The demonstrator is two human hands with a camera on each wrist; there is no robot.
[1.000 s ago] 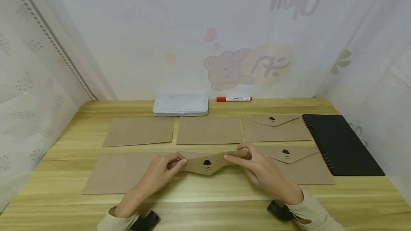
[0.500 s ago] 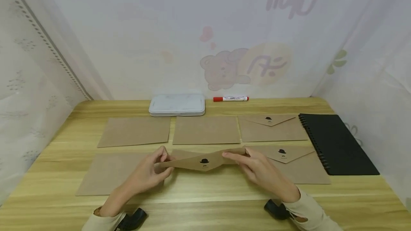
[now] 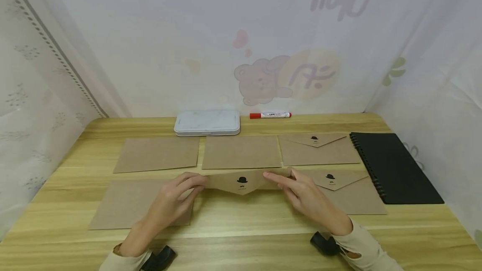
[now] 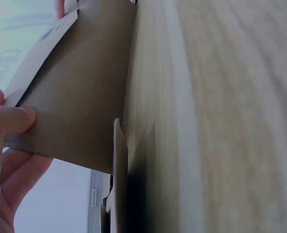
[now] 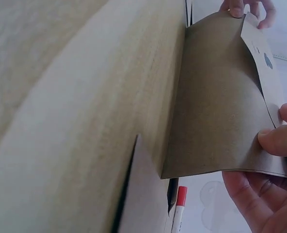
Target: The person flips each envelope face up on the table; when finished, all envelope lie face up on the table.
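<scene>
A brown paper envelope (image 3: 233, 182), its pointed flap printed with a black hat and moustache, stands tilted up between my hands in the head view. My left hand (image 3: 171, 198) pinches its left end, thumb on the near face and fingers behind, as the left wrist view shows. My right hand (image 3: 310, 198) grips the right end, with the index finger along the flap. In the right wrist view the envelope's front (image 5: 214, 97) bows slightly, its lower edge right at the table. The flap lies folded over the top edge.
Several brown envelopes lie flat around: back left (image 3: 156, 154), back middle (image 3: 241, 152), back right (image 3: 324, 154), front left (image 3: 120, 204) and front right (image 3: 363, 200). Behind them are a pale flat case (image 3: 207, 122) and a red-capped marker (image 3: 270, 115). A black spiral notebook (image 3: 397, 168) lies at right.
My left hand has shifted outward from the flap to the envelope's left end. The flap dipped at the left, and now sits more level. My right hand keeps its grip.
</scene>
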